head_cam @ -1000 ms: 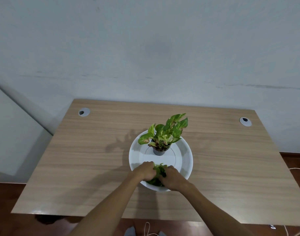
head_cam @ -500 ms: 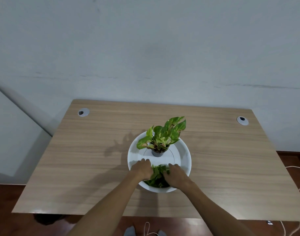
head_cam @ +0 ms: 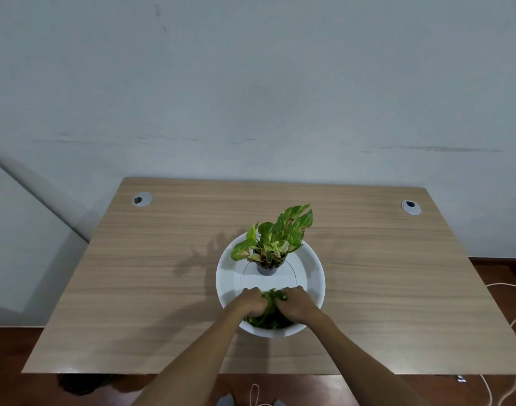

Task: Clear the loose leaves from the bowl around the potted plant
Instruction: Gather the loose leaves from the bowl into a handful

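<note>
A white bowl sits near the middle of the wooden table. A small potted plant with green and yellow leaves stands upright in its far half, in a grey pot. A heap of loose green leaves lies in the near part of the bowl. My left hand and my right hand press in on the heap from either side, fingers curled around the leaves. The hands hide part of the heap.
The wooden table has a cable grommet at the far left and another at the far right. A grey wall rises right behind it. White cables trail over the dark floor at the right.
Both hands spread a little apart over the leaves, then came back together, squeezing the heap between them. The plant and bowl have stayed in place.
</note>
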### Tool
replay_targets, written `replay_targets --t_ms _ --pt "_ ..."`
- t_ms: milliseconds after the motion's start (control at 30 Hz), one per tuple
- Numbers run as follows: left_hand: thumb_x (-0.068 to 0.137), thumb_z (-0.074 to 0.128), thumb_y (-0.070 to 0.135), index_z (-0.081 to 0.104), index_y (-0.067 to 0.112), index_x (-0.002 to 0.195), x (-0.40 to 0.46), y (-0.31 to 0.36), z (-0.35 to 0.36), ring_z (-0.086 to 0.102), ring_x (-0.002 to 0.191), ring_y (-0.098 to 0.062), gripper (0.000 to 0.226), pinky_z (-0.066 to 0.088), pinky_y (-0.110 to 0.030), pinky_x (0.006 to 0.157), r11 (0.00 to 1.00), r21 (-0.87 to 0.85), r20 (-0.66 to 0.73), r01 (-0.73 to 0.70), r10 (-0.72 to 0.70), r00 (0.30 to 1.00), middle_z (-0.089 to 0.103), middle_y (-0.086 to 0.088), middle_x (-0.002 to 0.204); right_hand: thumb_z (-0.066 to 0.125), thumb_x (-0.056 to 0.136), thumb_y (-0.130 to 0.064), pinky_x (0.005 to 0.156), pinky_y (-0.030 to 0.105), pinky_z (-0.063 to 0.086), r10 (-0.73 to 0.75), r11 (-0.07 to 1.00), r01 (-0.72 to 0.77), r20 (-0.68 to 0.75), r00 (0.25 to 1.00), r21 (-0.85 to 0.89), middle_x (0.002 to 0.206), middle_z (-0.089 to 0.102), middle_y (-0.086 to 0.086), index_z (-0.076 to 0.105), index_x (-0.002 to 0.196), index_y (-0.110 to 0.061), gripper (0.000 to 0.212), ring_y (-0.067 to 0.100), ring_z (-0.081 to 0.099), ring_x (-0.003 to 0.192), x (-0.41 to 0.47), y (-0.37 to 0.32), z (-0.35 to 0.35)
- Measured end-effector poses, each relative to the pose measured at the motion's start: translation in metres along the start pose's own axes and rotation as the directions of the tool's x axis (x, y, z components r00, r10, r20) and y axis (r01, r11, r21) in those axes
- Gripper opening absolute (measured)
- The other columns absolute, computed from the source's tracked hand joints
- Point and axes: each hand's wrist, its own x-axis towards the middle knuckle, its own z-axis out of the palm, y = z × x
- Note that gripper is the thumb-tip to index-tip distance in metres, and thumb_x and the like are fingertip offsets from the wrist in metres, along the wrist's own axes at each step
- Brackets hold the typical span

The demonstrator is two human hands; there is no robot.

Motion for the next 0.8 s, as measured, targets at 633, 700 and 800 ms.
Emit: replay_targets --t_ms 633,700,800 --pt "0.091 0.039 0.014 0.052 0.013 0.092 -0.011 -0.019 -0.005 0.053 0.088 -0.027 0.014 0.049 -0.041 0.082 0.991 -0.077 -0.198 -0.113 0.095 0.975 0.058 -0.011 0.097 0.035 0.093 -0.032 0.107 0.046 0.041 -0.322 0.935 0.301 -0.094 0.942 -0.187 0.141 0.05 0.005 0.053 0.13 -0.015 0.045 0.032 0.043 0.131 -0.024 -0.006 0.005" --pt "0.09 0.037 0.013 0.046 0.017 0.086 -0.01 -0.025 -0.005 0.047 0.086 -0.025 0.012 0.046 -0.04 0.078 0.992 -0.067 -0.174 -0.108 0.095 0.98 0.05 -0.002 0.086 0.035 0.093 -0.033 0.103 0.046 0.044 -0.362 0.914 0.342 -0.054 0.931 -0.22 0.133 0.056 0.006 0.059 0.122 -0.014 0.042 0.031 0.048 0.121 -0.028 -0.007 0.015" --pt "0.092 0.035 0.014 0.052 0.013 0.098 -0.009 -0.033 -0.011 0.055 0.094 -0.028 0.018 0.048 -0.043 0.085 0.988 -0.101 -0.175 -0.113 0.094 0.98 0.055 -0.003 0.095 0.036 0.092 -0.034 0.094 0.044 0.046 -0.431 0.882 0.414 -0.034 0.902 -0.224 0.109 0.065 0.007 0.066 0.101 -0.013 0.038 0.028 0.055 0.098 -0.036 -0.01 0.016"
